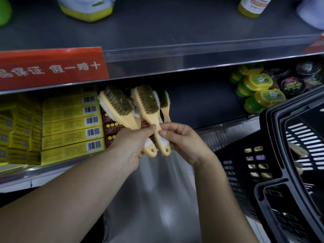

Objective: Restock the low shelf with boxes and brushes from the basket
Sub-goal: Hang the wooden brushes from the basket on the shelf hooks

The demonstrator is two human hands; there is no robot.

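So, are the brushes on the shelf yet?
No, in hand: left hand grips several brushes by the handles, right hand pinches one, before the shelf.

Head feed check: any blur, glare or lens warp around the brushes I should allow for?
Head view: pale wooden-handled bristle brushes fairly sharp; lower shelf behind them dim; wide lens bows the grey metal shelf edge, which shows faint glare; black slotted plastic basket soft at the right.

Pale-yellow brushes — olive bristles; yellow boxes, black basket.
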